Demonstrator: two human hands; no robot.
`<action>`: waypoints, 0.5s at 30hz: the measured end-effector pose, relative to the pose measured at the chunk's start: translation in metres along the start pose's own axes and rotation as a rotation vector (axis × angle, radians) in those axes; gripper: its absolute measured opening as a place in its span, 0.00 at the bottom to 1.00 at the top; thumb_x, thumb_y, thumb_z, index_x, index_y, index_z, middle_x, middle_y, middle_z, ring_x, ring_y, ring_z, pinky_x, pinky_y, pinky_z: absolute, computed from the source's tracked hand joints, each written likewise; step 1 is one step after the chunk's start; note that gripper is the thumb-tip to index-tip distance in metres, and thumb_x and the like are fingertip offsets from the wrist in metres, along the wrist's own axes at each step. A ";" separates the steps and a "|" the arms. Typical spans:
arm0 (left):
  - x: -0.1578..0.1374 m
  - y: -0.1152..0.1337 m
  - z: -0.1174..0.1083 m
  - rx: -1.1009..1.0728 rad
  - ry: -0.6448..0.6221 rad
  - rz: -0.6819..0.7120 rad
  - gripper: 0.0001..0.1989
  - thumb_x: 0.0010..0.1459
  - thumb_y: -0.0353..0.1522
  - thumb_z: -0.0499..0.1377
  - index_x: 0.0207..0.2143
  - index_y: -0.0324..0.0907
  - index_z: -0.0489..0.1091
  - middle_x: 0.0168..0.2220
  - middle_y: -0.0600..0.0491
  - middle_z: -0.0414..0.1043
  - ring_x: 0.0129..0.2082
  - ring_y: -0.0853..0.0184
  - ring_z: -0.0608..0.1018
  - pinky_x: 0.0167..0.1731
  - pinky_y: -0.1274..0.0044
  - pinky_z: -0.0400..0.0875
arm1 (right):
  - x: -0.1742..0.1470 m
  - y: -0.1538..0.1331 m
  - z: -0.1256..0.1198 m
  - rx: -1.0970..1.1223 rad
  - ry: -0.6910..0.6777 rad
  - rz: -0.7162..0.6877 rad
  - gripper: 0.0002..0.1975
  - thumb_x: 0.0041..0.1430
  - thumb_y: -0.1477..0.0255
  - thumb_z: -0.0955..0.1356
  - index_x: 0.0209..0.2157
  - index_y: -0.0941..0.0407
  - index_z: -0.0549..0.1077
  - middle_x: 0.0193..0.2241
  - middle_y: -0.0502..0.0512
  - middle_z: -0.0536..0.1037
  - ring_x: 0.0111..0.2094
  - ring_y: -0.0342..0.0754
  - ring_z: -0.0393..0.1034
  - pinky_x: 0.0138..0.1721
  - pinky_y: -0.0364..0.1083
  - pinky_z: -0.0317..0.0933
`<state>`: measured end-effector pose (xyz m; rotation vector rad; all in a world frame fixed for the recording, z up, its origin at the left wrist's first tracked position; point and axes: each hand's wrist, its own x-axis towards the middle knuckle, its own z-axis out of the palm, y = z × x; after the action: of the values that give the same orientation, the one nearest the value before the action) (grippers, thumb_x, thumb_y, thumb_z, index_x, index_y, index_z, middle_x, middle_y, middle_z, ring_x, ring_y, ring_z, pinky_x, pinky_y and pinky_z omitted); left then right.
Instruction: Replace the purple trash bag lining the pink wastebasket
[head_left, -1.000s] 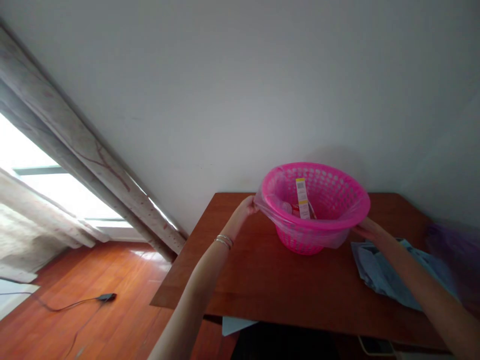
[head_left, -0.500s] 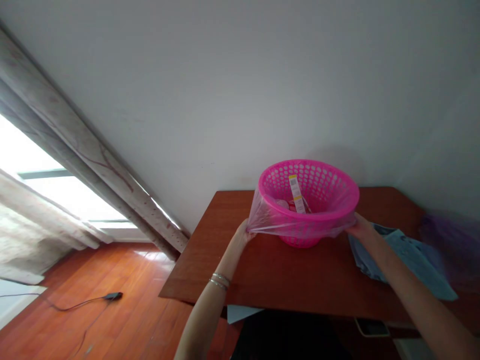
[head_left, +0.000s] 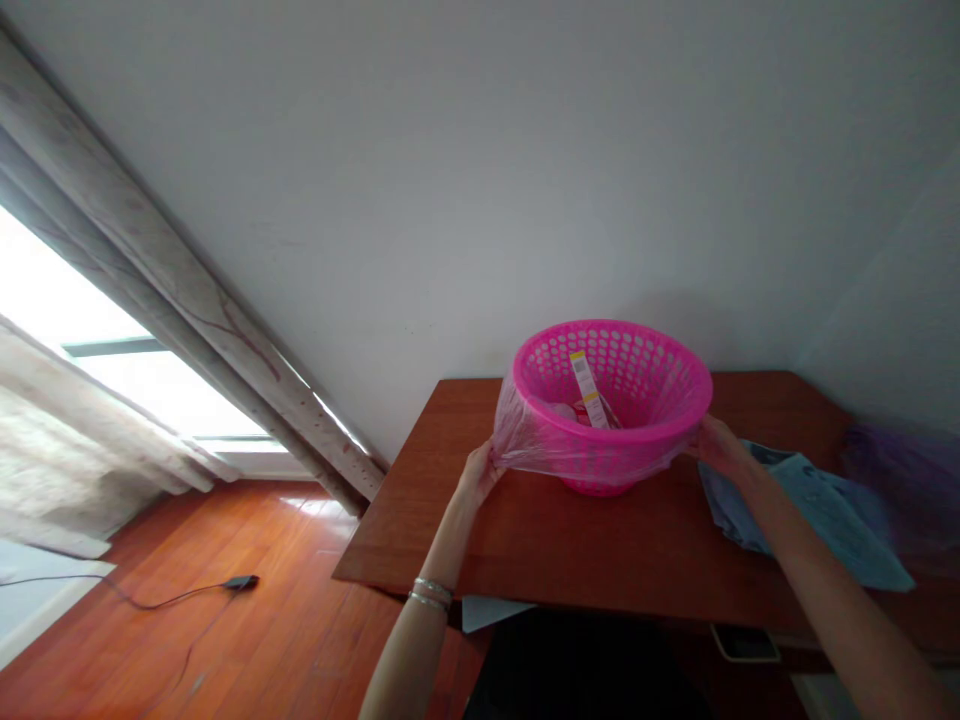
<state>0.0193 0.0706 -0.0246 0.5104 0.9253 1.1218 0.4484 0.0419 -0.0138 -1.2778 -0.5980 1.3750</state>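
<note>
A bright pink plastic basket (head_left: 600,470) with a holed wall stands on the brown table, tilted slightly toward me. Thin clear plastic film (head_left: 525,440) is stretched over its front and sides below the rim. At the basket's left, my left hand (head_left: 480,470) pinches the film's edge and pulls it outward. My right hand (head_left: 716,445) is at the right side, closed on the film close under the rim; its fingertips are partly hidden. Inside the basket lie a narrow white and yellow box (head_left: 589,390) and some small items I cannot make out.
Right of the basket lies a folded light-blue cloth (head_left: 832,510), with purple mesh-like material (head_left: 900,480) beyond it. The table (head_left: 450,540) backs onto a grey wall. A curtain (head_left: 187,290) hangs at left, and a black adapter (head_left: 241,582) with a cord lies on the floor.
My left hand has moved slightly left and outward with the film's edge. The film sits bunched more loosely at the left. The view has shifted a little; the basket stays in place.
</note>
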 end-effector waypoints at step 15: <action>-0.053 -0.029 0.004 -0.542 0.099 -0.087 0.13 0.65 0.23 0.50 0.31 0.39 0.71 0.26 0.53 0.77 0.24 0.74 0.79 0.25 0.87 0.74 | -0.045 0.058 -0.021 0.432 0.055 -0.055 0.13 0.57 0.81 0.61 0.30 0.49 0.72 0.31 0.47 0.79 0.34 0.37 0.75 0.42 0.37 0.73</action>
<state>0.0312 0.0109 -0.0249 -0.0281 0.6792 1.2658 0.4370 -0.0211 -0.0558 -0.9389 -0.2734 1.3301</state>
